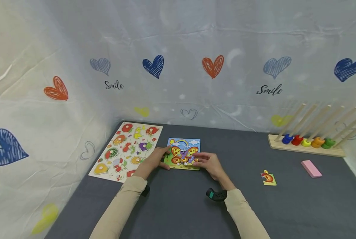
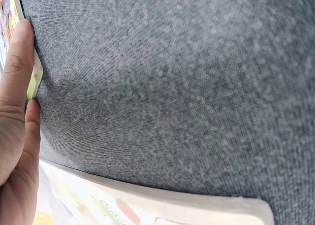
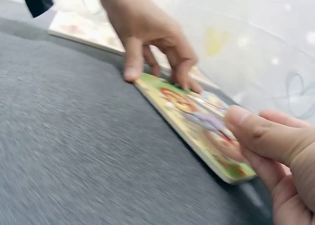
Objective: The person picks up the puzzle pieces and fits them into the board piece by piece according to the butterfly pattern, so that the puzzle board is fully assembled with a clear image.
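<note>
A butterfly jigsaw puzzle board (image 1: 182, 143) lies on the dark tabletop, its picture showing a rainbow and clouds. My left hand (image 1: 154, 158) holds it by the left side, thumb at the near corner and fingers on the edge farther back. In the left wrist view, two digits of that hand (image 2: 15, 87) lie along the board's rim. Over the lower right of the picture, my right hand (image 1: 209, 163) pinches a puzzle piece (image 1: 190, 160) with purple and orange on it. The right wrist view has the thumb of my right hand (image 3: 275, 146) partly covering the piece.
A fruit puzzle board (image 1: 125, 149) lies to the left. Toward the right are a loose puzzle piece (image 1: 268, 178) with an orange spiral and a pink block (image 1: 311, 169). A wooden peg stand (image 1: 306, 147) with coloured rings stands at the back right, near the curtain (image 1: 181, 39).
</note>
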The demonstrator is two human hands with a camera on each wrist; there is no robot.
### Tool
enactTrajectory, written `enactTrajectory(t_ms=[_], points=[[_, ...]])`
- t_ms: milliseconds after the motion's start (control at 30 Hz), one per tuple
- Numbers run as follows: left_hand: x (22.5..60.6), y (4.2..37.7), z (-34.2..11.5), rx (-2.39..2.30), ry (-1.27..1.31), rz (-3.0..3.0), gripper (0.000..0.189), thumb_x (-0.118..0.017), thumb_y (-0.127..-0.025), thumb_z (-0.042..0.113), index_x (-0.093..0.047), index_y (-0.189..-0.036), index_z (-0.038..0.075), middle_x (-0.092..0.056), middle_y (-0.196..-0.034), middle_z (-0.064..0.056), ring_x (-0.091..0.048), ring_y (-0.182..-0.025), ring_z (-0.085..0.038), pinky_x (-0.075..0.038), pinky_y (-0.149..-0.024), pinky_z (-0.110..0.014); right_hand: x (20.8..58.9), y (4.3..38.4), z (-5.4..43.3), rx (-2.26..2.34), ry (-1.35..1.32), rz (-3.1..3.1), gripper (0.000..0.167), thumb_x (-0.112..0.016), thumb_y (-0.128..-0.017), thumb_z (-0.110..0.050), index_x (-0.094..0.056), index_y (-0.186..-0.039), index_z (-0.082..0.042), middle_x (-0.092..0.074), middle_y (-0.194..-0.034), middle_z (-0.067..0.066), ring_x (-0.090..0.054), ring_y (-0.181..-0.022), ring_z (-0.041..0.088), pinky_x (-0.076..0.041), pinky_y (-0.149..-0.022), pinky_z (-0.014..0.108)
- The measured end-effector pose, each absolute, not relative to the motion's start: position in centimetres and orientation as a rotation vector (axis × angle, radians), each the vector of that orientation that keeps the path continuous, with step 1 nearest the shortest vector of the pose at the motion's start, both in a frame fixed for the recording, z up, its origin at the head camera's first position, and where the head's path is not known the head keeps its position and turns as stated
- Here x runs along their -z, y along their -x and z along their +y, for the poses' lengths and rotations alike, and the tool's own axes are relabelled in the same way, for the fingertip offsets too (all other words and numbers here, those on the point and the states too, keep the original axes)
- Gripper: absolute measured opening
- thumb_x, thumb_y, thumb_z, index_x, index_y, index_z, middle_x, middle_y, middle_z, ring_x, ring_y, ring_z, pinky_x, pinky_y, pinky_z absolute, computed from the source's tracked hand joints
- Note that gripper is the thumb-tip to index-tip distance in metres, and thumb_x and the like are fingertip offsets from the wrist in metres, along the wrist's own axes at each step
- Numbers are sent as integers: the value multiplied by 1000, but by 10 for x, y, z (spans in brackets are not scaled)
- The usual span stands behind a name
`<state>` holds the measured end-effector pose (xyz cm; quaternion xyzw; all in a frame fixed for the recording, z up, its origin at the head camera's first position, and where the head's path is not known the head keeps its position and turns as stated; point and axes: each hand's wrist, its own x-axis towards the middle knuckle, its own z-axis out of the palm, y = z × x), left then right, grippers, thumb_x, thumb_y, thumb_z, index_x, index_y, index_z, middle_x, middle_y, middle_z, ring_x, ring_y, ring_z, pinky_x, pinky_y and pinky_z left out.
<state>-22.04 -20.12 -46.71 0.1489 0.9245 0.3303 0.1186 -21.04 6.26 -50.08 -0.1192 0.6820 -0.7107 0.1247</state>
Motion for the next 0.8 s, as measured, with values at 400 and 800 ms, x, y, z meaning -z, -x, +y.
enactTrajectory(t_ms=[400, 800], points=[[464, 221, -197, -925, -450, 2712, 97, -84, -70, 7, -29, -148, -2, -53, -128, -18, -54, -113, -35, -44, -98, -44, 501, 209, 30, 1998, 342, 2219, 38, -75, -78, 3, -67, -115, 6, -66, -113, 22, -66, -100, 32, -56, -76, 31], [463, 222, -200, -988, -429, 2702, 97, -86, -66, 2, -32, -147, -3, -52, -126, -19, -53, -111, -37, -44, -98, -46, 488, 208, 14, 1558, 462, 2767, 32, -84, -71, -8, -76, -101, -2, -73, -93, 12, -69, -82, 23, -55, -67, 36]])
